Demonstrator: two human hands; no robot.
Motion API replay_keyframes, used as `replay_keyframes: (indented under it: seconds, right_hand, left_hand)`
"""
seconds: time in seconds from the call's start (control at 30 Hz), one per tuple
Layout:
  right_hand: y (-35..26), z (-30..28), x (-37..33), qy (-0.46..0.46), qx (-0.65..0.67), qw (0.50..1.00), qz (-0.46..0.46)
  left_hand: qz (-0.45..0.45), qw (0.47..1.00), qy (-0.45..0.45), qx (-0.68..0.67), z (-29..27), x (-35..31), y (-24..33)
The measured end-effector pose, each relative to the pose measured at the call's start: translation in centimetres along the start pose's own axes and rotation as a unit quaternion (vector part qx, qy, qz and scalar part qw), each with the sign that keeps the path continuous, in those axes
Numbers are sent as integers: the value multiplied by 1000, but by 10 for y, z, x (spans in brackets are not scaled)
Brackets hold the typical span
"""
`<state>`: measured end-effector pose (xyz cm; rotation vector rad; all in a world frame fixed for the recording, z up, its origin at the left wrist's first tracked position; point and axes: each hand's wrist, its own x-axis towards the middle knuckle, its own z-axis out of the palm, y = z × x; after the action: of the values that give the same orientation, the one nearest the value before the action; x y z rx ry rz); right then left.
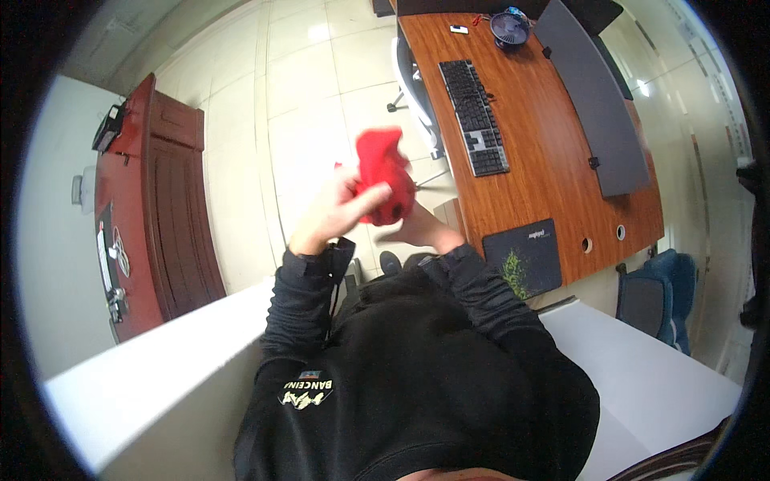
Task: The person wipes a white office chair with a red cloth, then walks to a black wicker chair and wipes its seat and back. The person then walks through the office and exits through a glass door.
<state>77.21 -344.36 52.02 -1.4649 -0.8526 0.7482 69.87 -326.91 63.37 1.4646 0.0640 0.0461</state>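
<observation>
A red soft bundle (383, 172) with a dark spot low on it is raised in front of my body, above the floor. Its exact kind is unclear, as motion blurs it. My left hand (333, 210) grips it from the left, the thumb lying across its near face. My right hand (423, 228) is at its lower right side, close against it. Most of the right fingers are hidden behind the bundle or smeared, so their grip does not show.
To the right stands a brown wooden desk (545, 176) with a keyboard (473, 116), a dark mouse pad (523, 258), a small fan (509, 30) and a grey divider (593, 100). A white chair (411, 92) adjoins it. A reddish-brown cabinet (180, 208) is at left.
</observation>
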Motion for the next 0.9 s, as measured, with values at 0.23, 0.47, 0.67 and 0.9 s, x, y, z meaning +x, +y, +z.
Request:
replay_keyframes:
  seconds: [0.23,0.47,0.67,0.9]
  right_hand:
    - [16,-51,191,237,135,962,12]
    - [26,-102,340,150,132,980,-22]
    - [69,-104,493,140,177,971,73]
    - [102,-64,709,130,170,976,43]
  left_hand:
    - [-179,911,132,348,-194,107,-11]
    - [-196,910,251,265,-318,101,-21]
    - [-72,862,430,259,-436,121,-16]
    - [-118,846,462,240,-631,186,-26]
